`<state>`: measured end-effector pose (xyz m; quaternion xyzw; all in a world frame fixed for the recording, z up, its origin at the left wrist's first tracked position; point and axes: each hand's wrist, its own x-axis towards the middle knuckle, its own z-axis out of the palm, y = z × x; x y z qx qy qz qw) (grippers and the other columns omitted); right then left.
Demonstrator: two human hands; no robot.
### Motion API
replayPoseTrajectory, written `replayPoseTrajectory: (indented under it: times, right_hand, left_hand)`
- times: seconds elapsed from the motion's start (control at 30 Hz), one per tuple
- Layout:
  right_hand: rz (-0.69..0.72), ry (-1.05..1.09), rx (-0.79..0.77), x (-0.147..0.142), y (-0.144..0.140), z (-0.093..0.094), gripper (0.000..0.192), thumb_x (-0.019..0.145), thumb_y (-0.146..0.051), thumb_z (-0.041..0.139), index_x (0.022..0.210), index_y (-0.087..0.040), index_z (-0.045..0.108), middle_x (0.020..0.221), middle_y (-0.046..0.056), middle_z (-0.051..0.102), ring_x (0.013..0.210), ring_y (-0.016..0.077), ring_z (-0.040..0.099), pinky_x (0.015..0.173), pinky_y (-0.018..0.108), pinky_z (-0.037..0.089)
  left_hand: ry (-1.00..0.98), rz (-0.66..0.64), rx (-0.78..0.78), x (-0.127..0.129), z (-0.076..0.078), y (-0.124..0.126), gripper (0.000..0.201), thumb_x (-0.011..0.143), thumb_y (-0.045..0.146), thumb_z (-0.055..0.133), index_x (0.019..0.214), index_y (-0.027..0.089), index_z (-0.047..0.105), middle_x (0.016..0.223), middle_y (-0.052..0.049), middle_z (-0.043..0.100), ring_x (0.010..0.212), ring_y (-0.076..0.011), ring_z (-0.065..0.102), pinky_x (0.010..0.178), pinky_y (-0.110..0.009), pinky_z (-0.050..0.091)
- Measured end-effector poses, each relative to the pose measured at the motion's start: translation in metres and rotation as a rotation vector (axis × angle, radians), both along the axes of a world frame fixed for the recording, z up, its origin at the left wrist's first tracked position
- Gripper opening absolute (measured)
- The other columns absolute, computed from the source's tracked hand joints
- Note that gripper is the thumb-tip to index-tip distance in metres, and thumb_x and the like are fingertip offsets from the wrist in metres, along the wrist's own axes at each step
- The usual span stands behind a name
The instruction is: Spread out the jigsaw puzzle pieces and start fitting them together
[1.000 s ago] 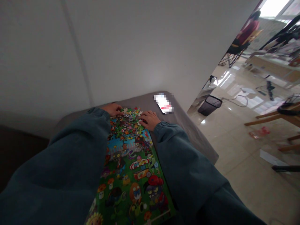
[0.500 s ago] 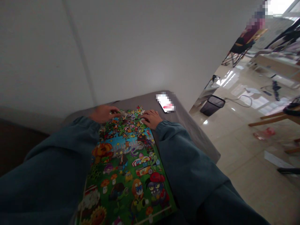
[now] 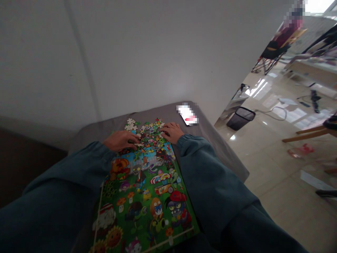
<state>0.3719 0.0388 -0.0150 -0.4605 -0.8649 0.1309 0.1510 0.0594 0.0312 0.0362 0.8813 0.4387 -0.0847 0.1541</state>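
Note:
A colourful jigsaw puzzle [image 3: 147,186] with cartoon plants and zombies on a green ground lies in front of me, its near part joined. Loose jigsaw pieces [image 3: 151,131] are heaped over its far end, several of them pale side up. My left hand [image 3: 122,140] is at the left of this heap, thumb and fingers curled together around a jigsaw piece that is mostly hidden. On the right side of the heap rests my right hand [image 3: 172,133], its fingers stretched over the pieces with a gap before the thumb.
A lit phone [image 3: 187,115] lies beyond my right hand on the grey cloth-covered table [image 3: 210,140]. Behind the table rises a pale wall [image 3: 147,52]. To the right, a black waste bin [image 3: 240,118] and wooden chair legs [image 3: 305,134] stand on the shiny tiled floor.
My left hand has moved nearer and to the right, uncovering pale pieces at the heap's far left. My right hand stays at nearly the same spot. The view has shifted slightly.

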Motion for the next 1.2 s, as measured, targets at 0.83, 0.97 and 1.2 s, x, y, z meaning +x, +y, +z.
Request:
replayPoseTrajectory:
  times: [0.83, 0.97, 1.2]
  right_hand:
    - [0.003, 0.003, 0.012, 0.002, 0.002, -0.006, 0.036, 0.103, -0.038, 0.052, 0.132, -0.026, 0.069, 0.139, 0.010, 0.061, 0.127, 0.0289, 0.046, 0.101, 0.045, 0.034]
    - [-0.006, -0.006, 0.017, 0.003, 0.002, -0.007, 0.038, 0.103, -0.038, 0.051, 0.136, -0.025, 0.067, 0.140, 0.010, 0.060, 0.127, 0.0292, 0.046, 0.100, 0.045, 0.034]
    - [-0.022, -0.015, 0.025, 0.002, 0.002, -0.008, 0.039, 0.104, -0.038, 0.051, 0.137, -0.025, 0.066, 0.141, 0.011, 0.059, 0.128, 0.0293, 0.045, 0.101, 0.045, 0.034]
  left_hand:
    - [-0.013, 0.050, 0.136, -0.045, -0.011, 0.007, 0.052, 0.095, 0.061, 0.042, 0.110, 0.027, 0.078, 0.122, -0.013, 0.072, 0.113, -0.0299, 0.063, 0.103, -0.044, 0.046]
    - [0.010, 0.087, 0.207, -0.050, -0.004, 0.005, 0.052, 0.095, 0.056, 0.040, 0.111, 0.024, 0.078, 0.123, -0.014, 0.071, 0.114, -0.0345, 0.061, 0.104, -0.050, 0.044]
    - [-0.007, 0.124, 0.255, -0.022, -0.007, 0.015, 0.054, 0.097, 0.058, 0.042, 0.126, 0.022, 0.071, 0.127, -0.014, 0.067, 0.116, -0.0308, 0.061, 0.105, -0.043, 0.044]
